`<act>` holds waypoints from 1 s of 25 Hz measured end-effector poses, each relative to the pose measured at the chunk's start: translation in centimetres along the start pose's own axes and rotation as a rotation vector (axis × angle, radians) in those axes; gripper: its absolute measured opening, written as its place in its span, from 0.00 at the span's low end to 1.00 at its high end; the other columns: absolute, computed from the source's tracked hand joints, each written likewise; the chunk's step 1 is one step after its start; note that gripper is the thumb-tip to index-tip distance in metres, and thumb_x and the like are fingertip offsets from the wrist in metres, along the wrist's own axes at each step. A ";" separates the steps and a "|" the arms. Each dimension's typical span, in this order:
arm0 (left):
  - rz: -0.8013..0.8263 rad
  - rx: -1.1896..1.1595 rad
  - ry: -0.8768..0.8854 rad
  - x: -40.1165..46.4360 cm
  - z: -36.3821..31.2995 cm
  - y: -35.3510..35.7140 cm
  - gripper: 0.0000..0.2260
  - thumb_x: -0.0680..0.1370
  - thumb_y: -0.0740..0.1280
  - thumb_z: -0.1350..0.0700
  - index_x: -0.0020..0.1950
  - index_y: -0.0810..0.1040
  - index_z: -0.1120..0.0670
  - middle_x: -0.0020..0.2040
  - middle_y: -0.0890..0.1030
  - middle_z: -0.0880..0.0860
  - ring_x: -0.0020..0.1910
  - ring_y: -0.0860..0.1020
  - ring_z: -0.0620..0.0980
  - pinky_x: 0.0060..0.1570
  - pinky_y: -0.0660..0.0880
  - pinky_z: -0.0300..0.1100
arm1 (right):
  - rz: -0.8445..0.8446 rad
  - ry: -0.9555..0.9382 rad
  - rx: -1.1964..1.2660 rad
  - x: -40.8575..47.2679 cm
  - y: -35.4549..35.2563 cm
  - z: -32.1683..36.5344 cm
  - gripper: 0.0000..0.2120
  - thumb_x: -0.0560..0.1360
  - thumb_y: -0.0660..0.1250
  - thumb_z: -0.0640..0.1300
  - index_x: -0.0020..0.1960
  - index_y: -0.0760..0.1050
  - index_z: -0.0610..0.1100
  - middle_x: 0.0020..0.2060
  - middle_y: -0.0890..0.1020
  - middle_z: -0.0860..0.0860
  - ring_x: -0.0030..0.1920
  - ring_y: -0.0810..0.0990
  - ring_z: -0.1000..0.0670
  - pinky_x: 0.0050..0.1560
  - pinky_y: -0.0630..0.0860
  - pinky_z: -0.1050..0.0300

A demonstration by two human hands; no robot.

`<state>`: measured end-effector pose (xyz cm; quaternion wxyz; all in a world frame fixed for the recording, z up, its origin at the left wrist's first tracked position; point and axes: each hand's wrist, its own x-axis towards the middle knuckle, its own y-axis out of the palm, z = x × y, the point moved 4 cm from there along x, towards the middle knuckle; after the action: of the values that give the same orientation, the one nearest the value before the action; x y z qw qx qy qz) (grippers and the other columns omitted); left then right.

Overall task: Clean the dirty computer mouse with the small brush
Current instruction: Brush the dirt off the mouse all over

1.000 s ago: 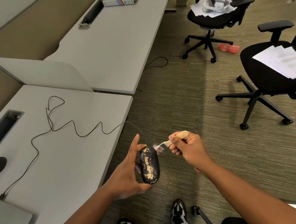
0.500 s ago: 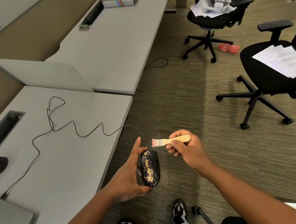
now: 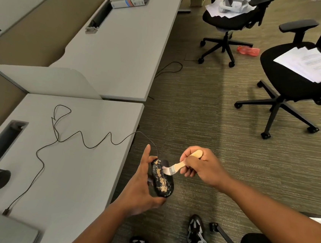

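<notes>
Low in the middle of the frame the left hand grips the black computer mouse, held out over the carpet just past the edge of the near bench, fingers curled behind the body and the thumb straight up beside it. The right hand is closed round the wooden handle of the small brush, and the bristles touch the upper end of the mouse. By my reckoning the cleaning has hardly begun: a thick tan crust runs down most of the mouse's top, and only the patch under the bristles looks thinner.

The mouse's cable snakes across the bench to a laptop at lower left and could tug if the mouse is turned. Two office chairs with papers stand in the upper right, well apart.
</notes>
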<state>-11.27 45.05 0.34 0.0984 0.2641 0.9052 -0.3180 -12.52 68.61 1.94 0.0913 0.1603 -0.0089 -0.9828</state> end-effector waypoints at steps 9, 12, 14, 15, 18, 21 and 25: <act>-0.019 0.008 -0.003 0.2 1.0 -0.3 0.71 0.62 0.87 0.52 0.80 0.32 0.26 0.73 0.56 0.19 0.61 0.81 0.44 0.44 0.83 0.33 | -0.109 -0.018 0.009 0.1 -1.1 -0.2 0.06 0.81 0.67 0.36 0.47 0.82 0.42 0.36 0.87 0.45 0.34 0.82 0.52 0.33 0.77 0.61; -0.055 0.000 0.005 0.1 0.8 -0.5 0.70 0.63 0.86 0.52 0.80 0.32 0.26 0.75 0.59 0.24 0.61 0.82 0.44 0.46 0.84 0.36 | -0.067 0.023 0.207 0.0 -0.8 -0.9 0.02 0.81 0.71 0.38 0.50 0.83 0.42 0.38 0.87 0.44 0.35 0.82 0.52 0.35 0.79 0.61; -0.091 -0.022 0.007 0.1 0.7 -0.7 0.70 0.63 0.86 0.53 0.81 0.33 0.27 0.73 0.61 0.23 0.62 0.82 0.43 0.45 0.85 0.38 | -0.046 0.078 0.307 -0.1 -0.6 -1.5 0.03 0.81 0.70 0.39 0.52 0.83 0.41 0.37 0.86 0.44 0.34 0.82 0.52 0.34 0.78 0.61; -0.110 -0.043 0.010 0.2 0.7 -0.8 0.70 0.63 0.87 0.54 0.81 0.34 0.27 0.71 0.62 0.22 0.62 0.81 0.41 0.44 0.85 0.37 | -0.033 0.103 0.314 -0.1 -0.5 -1.8 0.04 0.82 0.69 0.39 0.53 0.82 0.40 0.37 0.86 0.43 0.33 0.82 0.51 0.33 0.78 0.61; -0.157 -0.078 0.013 0.2 0.4 -1.3 0.71 0.63 0.87 0.56 0.80 0.34 0.26 0.69 0.65 0.23 0.65 0.81 0.43 0.52 0.85 0.40 | -0.020 0.142 0.245 0.0 -0.5 -2.4 0.04 0.83 0.68 0.38 0.53 0.82 0.39 0.35 0.86 0.44 0.32 0.82 0.51 0.32 0.77 0.61; -0.178 -0.086 0.019 0.1 0.0 -1.7 0.71 0.62 0.87 0.53 0.80 0.34 0.25 0.72 0.64 0.25 0.70 0.78 0.52 0.62 0.83 0.53 | -0.087 0.137 0.150 0.3 -1.0 -2.7 0.04 0.83 0.68 0.39 0.51 0.82 0.40 0.35 0.86 0.45 0.32 0.81 0.52 0.33 0.77 0.60; -0.169 -0.077 0.028 0.3 -0.6 -1.7 0.70 0.62 0.87 0.53 0.80 0.35 0.25 0.71 0.64 0.24 0.68 0.80 0.54 0.60 0.84 0.51 | -0.148 0.069 0.235 0.3 -1.4 -2.4 0.05 0.83 0.68 0.41 0.52 0.82 0.42 0.35 0.86 0.46 0.34 0.82 0.51 0.35 0.78 0.59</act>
<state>-12.49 44.47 1.62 0.0684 0.1874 0.9371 -0.2866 -12.31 69.94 -0.49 -0.0004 0.2040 -0.1089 -0.9729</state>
